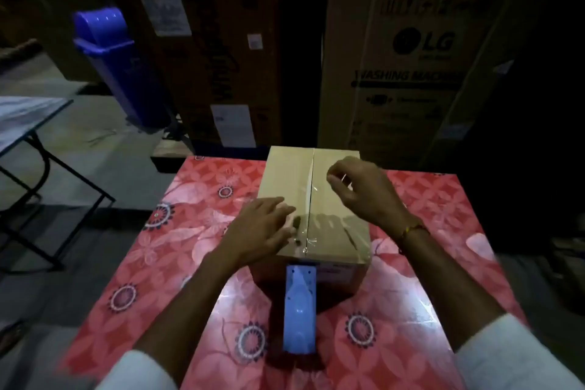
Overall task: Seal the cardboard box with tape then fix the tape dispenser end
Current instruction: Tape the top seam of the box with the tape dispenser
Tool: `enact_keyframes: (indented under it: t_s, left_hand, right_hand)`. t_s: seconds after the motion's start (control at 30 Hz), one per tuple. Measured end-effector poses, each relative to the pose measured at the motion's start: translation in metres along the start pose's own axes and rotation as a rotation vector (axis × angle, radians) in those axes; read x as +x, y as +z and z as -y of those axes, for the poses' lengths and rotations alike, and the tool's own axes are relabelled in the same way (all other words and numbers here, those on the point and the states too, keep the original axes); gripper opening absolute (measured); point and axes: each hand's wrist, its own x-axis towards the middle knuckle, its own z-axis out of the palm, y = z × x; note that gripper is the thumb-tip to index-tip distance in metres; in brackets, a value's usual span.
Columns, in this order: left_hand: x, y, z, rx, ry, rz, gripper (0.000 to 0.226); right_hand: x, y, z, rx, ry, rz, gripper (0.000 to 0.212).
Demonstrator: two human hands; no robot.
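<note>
A closed cardboard box (286,174) stands on a table with a red flowered cover (190,231). Clear tape (308,199) runs along its centre seam and down over the near edge. My left hand (264,229) lies flat on the box's near left top, fingers spread beside the tape. My right hand (361,190) hovers over the right flap, fingers curled loosely, holding nothing I can make out. A blue tape dispenser (300,307) lies on the table against the box's near side, between my forearms.
Large cartons stand behind the table, one an LG washing machine box (418,66). A blue swing-lid bin (117,63) is at the back left. A folding table (28,123) stands on the left. The room is dim.
</note>
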Motion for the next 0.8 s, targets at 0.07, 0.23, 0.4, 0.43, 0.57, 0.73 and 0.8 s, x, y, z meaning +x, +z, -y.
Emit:
enact_keyframes:
  t_s: [0.07, 0.23, 0.4, 0.43, 0.57, 0.73, 0.8]
  left_hand:
    - [-0.003, 0.019, 0.000, 0.027, -0.028, -0.050, 0.065]
    - [-0.005, 0.049, -0.001, -0.039, -0.134, -0.164, 0.069]
    - [-0.008, 0.051, -0.003, 0.029, -0.136, -0.248, 0.065]
    - [-0.010, 0.050, -0.007, 0.063, -0.149, -0.282, 0.062]
    - [-0.025, 0.058, -0.030, 0.194, -0.156, -0.376, 0.058]
    - [-0.048, 0.066, -0.044, 0.344, -0.168, -0.414, 0.073]
    - [-0.054, 0.068, -0.045, 0.364, -0.160, -0.426, 0.081]
  right_hand:
    - [-0.013, 0.020, -0.007, 0.110, 0.030, 0.002, 0.012]
    - [-0.054, 0.069, -0.014, 0.201, 0.054, 0.002, 0.013]
    - [-0.075, 0.076, -0.022, 0.076, -0.138, 0.082, 0.034]
    - [-0.078, 0.072, -0.025, 0.072, -0.161, 0.116, 0.038]
    - [-0.094, 0.065, -0.037, 0.020, -0.269, 0.138, 0.041]
    - [-0.113, 0.068, -0.043, -0.034, -0.365, 0.061, 0.039]
    - [-0.121, 0.072, -0.041, -0.083, -0.392, -0.007, 0.038]
